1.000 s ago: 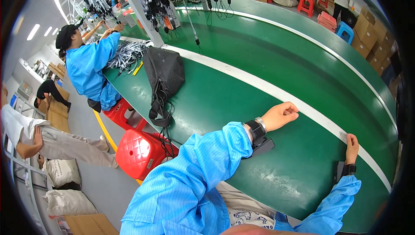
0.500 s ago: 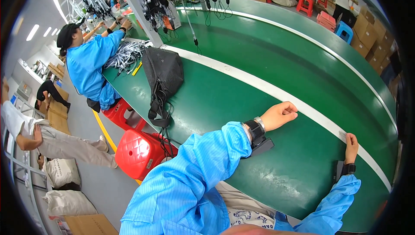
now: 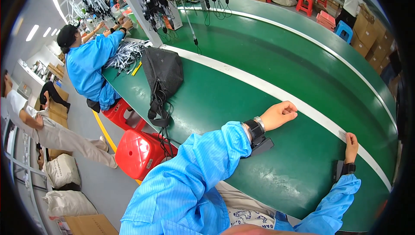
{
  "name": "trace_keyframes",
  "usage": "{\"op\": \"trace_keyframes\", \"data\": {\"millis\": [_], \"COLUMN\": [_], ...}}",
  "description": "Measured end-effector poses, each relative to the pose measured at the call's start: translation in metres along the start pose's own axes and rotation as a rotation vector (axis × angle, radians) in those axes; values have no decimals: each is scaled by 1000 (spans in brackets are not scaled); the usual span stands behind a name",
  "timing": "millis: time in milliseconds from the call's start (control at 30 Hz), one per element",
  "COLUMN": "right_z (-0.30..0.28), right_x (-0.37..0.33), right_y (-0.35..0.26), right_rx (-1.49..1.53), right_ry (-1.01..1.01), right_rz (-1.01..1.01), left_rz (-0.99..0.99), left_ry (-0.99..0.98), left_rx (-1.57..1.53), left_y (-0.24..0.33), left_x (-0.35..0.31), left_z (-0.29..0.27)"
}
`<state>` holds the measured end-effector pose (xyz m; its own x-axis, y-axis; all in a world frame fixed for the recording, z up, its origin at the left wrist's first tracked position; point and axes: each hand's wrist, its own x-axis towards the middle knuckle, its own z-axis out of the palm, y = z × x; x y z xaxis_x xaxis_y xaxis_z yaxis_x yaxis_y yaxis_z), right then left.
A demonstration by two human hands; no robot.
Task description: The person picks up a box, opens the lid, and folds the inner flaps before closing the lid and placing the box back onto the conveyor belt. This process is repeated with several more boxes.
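My left hand (image 3: 280, 116) rests near the white strip (image 3: 268, 87) along the green table (image 3: 276, 148). Its fingers are loosely curled together, and I see nothing in them. Farther right, my right hand (image 3: 351, 147) lies against the same strip with its fingers bent in and nothing visible in its grasp. Both wrists carry black straps with small dark boxes. To the left of my arms, a black mesh bag (image 3: 165, 72) lies on the table, with straps and cables (image 3: 162, 116) trailing over the edge.
A co-worker in blue (image 3: 93, 62) sits at the far left beside a heap of white lanyards (image 3: 127, 57). Dark cords (image 3: 160, 1) hang from a frame post (image 3: 140, 10). Red stools (image 3: 137, 153) stand left of me. A green conveyor belt (image 3: 276, 53) runs beyond the strip.
My hands have not moved. At the left, the standing person in light trousers has straightened up, and the person in black behind has shifted posture.
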<state>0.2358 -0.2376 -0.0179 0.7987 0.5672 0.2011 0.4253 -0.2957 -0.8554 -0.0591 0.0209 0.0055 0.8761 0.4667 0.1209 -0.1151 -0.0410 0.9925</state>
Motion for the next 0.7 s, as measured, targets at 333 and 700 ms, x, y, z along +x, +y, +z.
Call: {"op": "trace_keyframes", "data": {"millis": [333,700], "right_z": [2,2], "right_x": [0,-14], "right_y": [1,-18], "right_rx": [-210,-50], "right_ry": [40,63], "right_rz": [-82,-25], "left_rz": [-4,-58], "left_ry": [-3,-39], "left_rx": [59,-39], "left_y": [-7,-2], "left_x": [4,4], "left_z": [-1,4]}}
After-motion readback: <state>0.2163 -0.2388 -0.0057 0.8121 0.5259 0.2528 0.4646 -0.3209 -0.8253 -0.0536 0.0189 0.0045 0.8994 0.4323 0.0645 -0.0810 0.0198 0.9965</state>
